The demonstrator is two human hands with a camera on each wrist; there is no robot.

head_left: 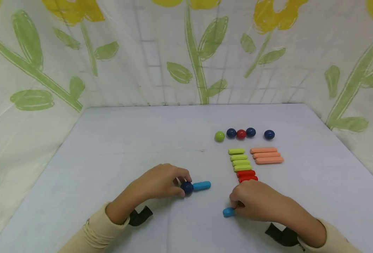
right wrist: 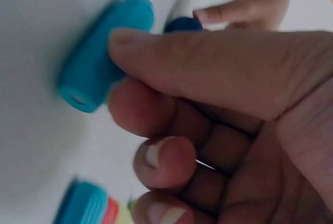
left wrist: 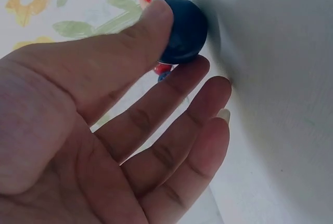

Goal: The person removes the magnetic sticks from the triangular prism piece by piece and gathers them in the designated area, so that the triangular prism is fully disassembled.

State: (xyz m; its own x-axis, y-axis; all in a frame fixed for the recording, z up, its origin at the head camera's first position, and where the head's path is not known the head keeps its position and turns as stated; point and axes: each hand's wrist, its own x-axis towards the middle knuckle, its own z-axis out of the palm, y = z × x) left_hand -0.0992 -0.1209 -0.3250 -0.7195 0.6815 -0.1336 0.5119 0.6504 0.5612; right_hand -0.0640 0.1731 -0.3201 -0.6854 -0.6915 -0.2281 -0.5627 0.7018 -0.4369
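Observation:
My left hand point(head_left: 162, 182) pinches a dark blue ball point(head_left: 187, 187) between thumb and index finger at the tabletop. The other fingers stay apart from the ball point(left wrist: 187, 29) in the left wrist view. A light blue stick point(head_left: 202, 186) lies with one end against the ball, pointing right. To the right, my right hand point(head_left: 260, 202) holds another light blue stick point(head_left: 228, 212), mostly covered by that hand in the head view. In the right wrist view its thumb and index finger grip this stick point(right wrist: 104, 52), which has a small metal disc in its end.
Beyond my right hand lie red sticks point(head_left: 246, 174), lime green sticks point(head_left: 241, 162) and orange sticks point(head_left: 266, 155). Farther back sit a green ball point(head_left: 219, 136), a red ball point(head_left: 241, 134) and dark blue balls point(head_left: 269, 134). Another blue stick point(right wrist: 80, 203) shows in the right wrist view.

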